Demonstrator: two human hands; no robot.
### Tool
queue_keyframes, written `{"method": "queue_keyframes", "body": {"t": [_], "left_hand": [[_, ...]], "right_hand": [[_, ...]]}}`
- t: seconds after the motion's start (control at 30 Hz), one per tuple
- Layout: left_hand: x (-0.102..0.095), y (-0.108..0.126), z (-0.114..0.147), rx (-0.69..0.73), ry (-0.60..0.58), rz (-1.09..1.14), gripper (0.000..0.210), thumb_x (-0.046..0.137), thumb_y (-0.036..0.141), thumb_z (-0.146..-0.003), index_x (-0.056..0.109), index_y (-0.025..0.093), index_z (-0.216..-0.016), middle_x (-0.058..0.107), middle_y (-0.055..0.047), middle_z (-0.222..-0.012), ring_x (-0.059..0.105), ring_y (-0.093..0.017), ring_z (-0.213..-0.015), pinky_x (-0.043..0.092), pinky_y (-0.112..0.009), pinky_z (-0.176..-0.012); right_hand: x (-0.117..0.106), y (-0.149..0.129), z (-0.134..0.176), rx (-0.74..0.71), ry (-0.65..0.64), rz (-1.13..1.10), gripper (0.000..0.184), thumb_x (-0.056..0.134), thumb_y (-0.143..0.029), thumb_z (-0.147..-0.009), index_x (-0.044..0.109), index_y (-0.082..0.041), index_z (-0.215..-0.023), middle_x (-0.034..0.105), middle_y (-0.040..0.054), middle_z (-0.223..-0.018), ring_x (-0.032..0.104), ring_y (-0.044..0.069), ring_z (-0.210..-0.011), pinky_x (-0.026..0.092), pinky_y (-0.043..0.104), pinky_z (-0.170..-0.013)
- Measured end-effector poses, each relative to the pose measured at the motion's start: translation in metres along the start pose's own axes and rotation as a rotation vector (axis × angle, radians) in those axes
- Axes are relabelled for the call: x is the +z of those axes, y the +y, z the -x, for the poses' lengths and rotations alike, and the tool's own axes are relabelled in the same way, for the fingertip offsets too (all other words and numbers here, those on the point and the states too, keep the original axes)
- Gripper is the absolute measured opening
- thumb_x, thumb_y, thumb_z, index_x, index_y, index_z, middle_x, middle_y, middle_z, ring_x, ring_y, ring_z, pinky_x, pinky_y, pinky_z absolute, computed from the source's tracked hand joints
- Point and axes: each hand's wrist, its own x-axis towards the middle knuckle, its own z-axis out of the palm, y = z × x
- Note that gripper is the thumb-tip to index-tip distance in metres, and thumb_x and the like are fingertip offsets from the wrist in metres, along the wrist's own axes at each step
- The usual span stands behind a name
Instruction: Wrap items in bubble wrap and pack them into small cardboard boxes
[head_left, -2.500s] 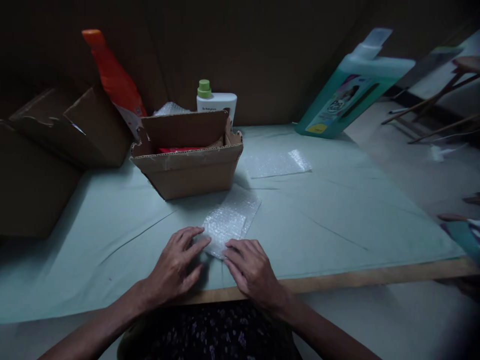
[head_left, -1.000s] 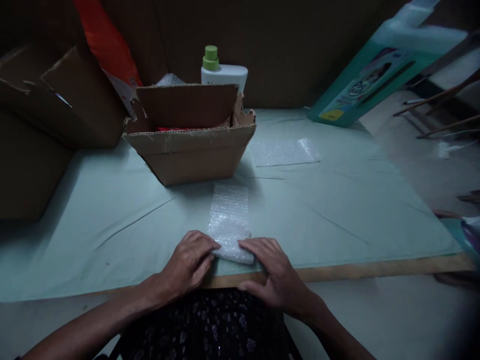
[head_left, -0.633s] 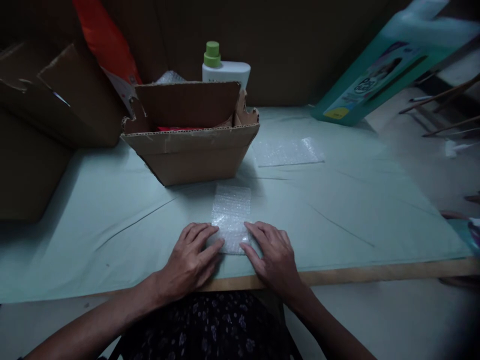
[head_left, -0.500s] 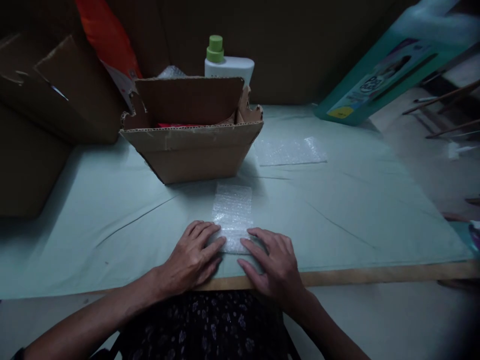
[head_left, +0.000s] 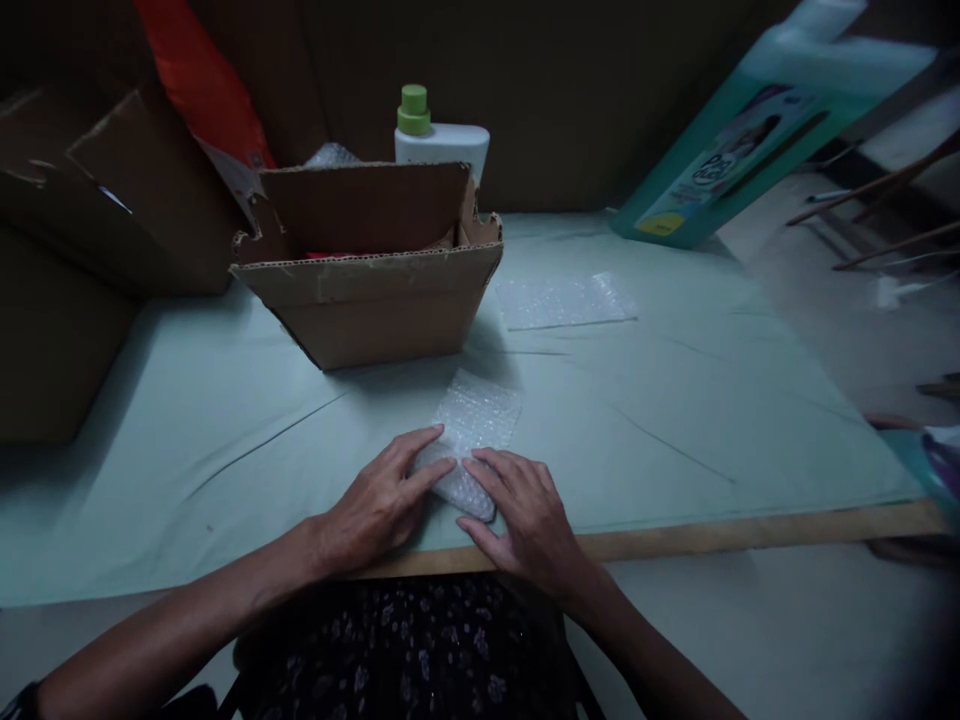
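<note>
A small piece of bubble wrap (head_left: 480, 410) lies aslant on the cloth near the table's front edge, its near end folded over. My left hand (head_left: 382, 495) grips its left side, with the index finger along the edge and the thumb on top. My right hand (head_left: 521, 515) has its fingers on the folded part and its thumb at the near corner. Both hands' fingers are bent, with the wrap between them. What lies under the fold, if anything, is hidden.
An open cardboard box (head_left: 375, 310) with something red inside stands ahead. Behind it is a white bottle (head_left: 442, 145) with a green cap. Another bubble wrap sheet (head_left: 566, 302) lies to the right. A large teal jug (head_left: 720, 170) leans at the back right; more cardboard (head_left: 150, 190) stands left.
The bubble wrap has turned, its far end swinging right and its near corner now pointing toward me. My hands have drawn closer together on it. The whole view has shifted slightly.
</note>
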Motion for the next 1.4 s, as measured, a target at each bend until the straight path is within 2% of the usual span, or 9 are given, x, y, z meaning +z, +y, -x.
{"method": "queue_keyframes", "body": {"t": [0.27, 0.37, 0.57, 0.67, 0.8, 1.0, 1.13, 1.27, 1.4], "left_hand": [[0.004, -0.006, 0.007, -0.012, -0.138, 0.105, 0.077, 0.047, -0.005, -0.077, 0.035, 0.018, -0.15, 0.038, -0.022, -0.153, 0.038, -0.032, -0.144, 0.048, -0.057, -0.11], [0.003, -0.006, 0.003, 0.014, -0.132, 0.121, 0.066, 0.051, -0.001, -0.079, 0.045, 0.017, -0.142, 0.041, -0.022, -0.151, 0.039, -0.033, -0.142, 0.047, -0.057, -0.11], [-0.005, -0.003, -0.006, -0.007, -0.107, 0.164, 0.033, 0.056, 0.01, -0.089, 0.062, 0.017, -0.12, 0.064, -0.013, -0.121, 0.055, -0.027, -0.12, 0.051, -0.05, -0.101], [-0.01, 0.0, -0.012, -0.061, -0.076, 0.211, 0.025, 0.055, 0.017, -0.095, 0.062, 0.018, -0.118, 0.07, -0.008, -0.102, 0.061, -0.023, -0.101, 0.053, -0.045, -0.091], [-0.008, -0.003, -0.018, -0.184, -0.014, 0.059, 0.023, 0.055, 0.024, -0.097, 0.063, 0.016, -0.117, 0.07, -0.007, -0.087, 0.06, -0.023, -0.082, 0.052, -0.041, -0.076], [0.002, -0.009, -0.024, -0.169, 0.065, -0.1, 0.033, 0.059, 0.032, -0.096, 0.06, 0.016, -0.125, 0.066, -0.014, -0.112, 0.061, -0.028, -0.1, 0.054, -0.046, -0.086], [0.0, -0.007, -0.021, -0.049, 0.035, -0.04, 0.049, 0.065, 0.039, -0.091, 0.053, 0.018, -0.134, 0.06, -0.018, -0.129, 0.057, -0.032, -0.116, 0.051, -0.053, -0.096], [-0.011, -0.003, -0.013, -0.329, 0.15, 0.151, 0.056, 0.065, 0.034, -0.091, 0.044, 0.022, -0.142, 0.059, -0.016, -0.131, 0.058, -0.029, -0.12, 0.051, -0.053, -0.1], [-0.015, 0.007, -0.009, -0.782, 0.188, 0.752, 0.054, 0.066, 0.039, -0.088, 0.049, 0.019, -0.136, 0.065, -0.014, -0.12, 0.066, -0.024, -0.106, 0.056, -0.045, -0.09]], "right_hand": [[0.002, 0.004, -0.004, -0.045, 0.118, -0.233, 0.039, 0.076, -0.038, -0.082, 0.057, -0.021, -0.112, 0.065, 0.0107, -0.111, 0.06, 0.029, -0.109, 0.048, 0.048, -0.093], [0.002, 0.003, -0.004, -0.026, 0.122, -0.22, 0.028, 0.074, -0.034, -0.084, 0.058, -0.022, -0.103, 0.068, 0.0084, -0.106, 0.062, 0.027, -0.106, 0.048, 0.047, -0.092], [-0.003, -0.001, 0.0, -0.079, 0.066, -0.111, 0.034, 0.073, -0.035, -0.085, 0.06, -0.02, -0.113, 0.07, 0.0104, -0.109, 0.062, 0.03, -0.11, 0.044, 0.053, -0.099], [-0.008, 0.0, -0.004, -0.015, 0.108, -0.184, 0.024, 0.065, -0.021, -0.09, 0.06, -0.021, -0.114, 0.073, 0.0067, -0.102, 0.066, 0.024, -0.101, 0.048, 0.046, -0.094], [-0.011, 0.005, -0.013, 0.053, 0.178, -0.126, 0.029, 0.063, -0.026, -0.094, 0.058, -0.02, -0.122, 0.072, 0.0102, -0.111, 0.065, 0.026, -0.105, 0.05, 0.044, -0.089], [-0.005, 0.005, -0.01, -0.029, 0.119, 0.091, 0.037, 0.068, -0.031, -0.091, 0.06, -0.017, -0.124, 0.065, 0.0166, -0.128, 0.058, 0.032, -0.12, 0.044, 0.051, -0.098], [-0.002, 0.008, -0.013, -0.012, 0.115, 0.063, 0.024, 0.062, -0.021, -0.094, 0.065, -0.019, -0.118, 0.073, 0.0115, -0.117, 0.065, 0.028, -0.11, 0.046, 0.046, -0.093], [-0.009, 0.012, -0.018, 0.147, 0.178, -0.155, 0.019, 0.058, -0.024, -0.096, 0.068, -0.02, -0.112, 0.077, 0.0078, -0.1, 0.07, 0.023, -0.09, 0.051, 0.04, -0.081], [-0.014, 0.009, -0.025, 0.444, 0.126, -0.448, 0.022, 0.058, -0.034, -0.094, 0.07, -0.02, -0.106, 0.076, 0.0063, -0.095, 0.069, 0.021, -0.083, 0.056, 0.033, -0.073]]}}
